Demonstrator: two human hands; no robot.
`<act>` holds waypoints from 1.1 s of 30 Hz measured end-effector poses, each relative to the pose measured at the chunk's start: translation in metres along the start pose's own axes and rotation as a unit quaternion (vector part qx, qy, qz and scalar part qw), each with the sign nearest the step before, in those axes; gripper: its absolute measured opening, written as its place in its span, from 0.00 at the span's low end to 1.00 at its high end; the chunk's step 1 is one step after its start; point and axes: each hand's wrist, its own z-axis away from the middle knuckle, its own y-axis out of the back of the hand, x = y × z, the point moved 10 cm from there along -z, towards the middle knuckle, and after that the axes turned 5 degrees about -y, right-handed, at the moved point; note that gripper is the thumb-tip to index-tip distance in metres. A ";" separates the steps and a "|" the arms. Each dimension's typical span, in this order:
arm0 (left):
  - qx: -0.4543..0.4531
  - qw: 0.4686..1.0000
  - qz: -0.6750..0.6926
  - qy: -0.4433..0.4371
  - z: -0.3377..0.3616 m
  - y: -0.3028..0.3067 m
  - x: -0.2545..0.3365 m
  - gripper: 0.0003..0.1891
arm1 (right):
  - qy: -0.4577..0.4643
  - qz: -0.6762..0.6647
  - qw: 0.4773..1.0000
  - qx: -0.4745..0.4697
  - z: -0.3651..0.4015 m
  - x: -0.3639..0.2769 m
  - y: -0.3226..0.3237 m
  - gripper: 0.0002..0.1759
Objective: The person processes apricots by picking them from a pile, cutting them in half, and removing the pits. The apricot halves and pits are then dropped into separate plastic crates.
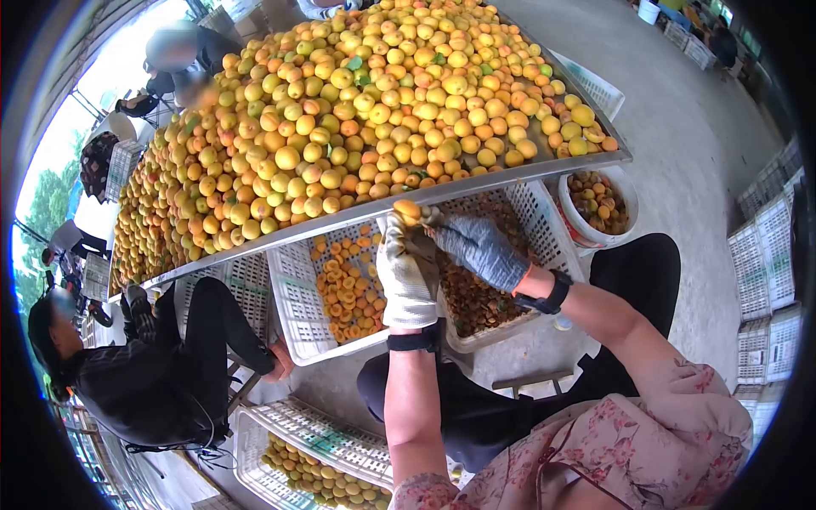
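Note:
My left hand point(406, 276), in a pale work glove, is closed around an orange-yellow apricot point(407, 210) just below the metal table edge. Beside it, my right hand point(484, 252) in a grey knit glove is closed, its fingertips close to the fruit; what it holds, if anything, is hidden. Under my left hand stands a white crate point(299, 316) with halved apricots point(344, 293) in it. Beneath my right hand, another white crate point(546, 223) contains brown pits or scraps point(476, 299).
Heaped whole apricots point(365, 110) cover the metal table point(595, 161). A white bucket point(631, 200) of fruit stands to the right. Another crate point(323, 438) with apricots sits at lower left. A seated person point(153, 382) works at left. Stacked crates point(765, 263) line the right side.

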 end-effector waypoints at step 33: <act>-0.068 0.994 -0.087 0.009 0.017 -0.032 -0.003 0.20 | -0.182 -0.524 0.828 -0.084 -0.001 -0.001 0.013 0.12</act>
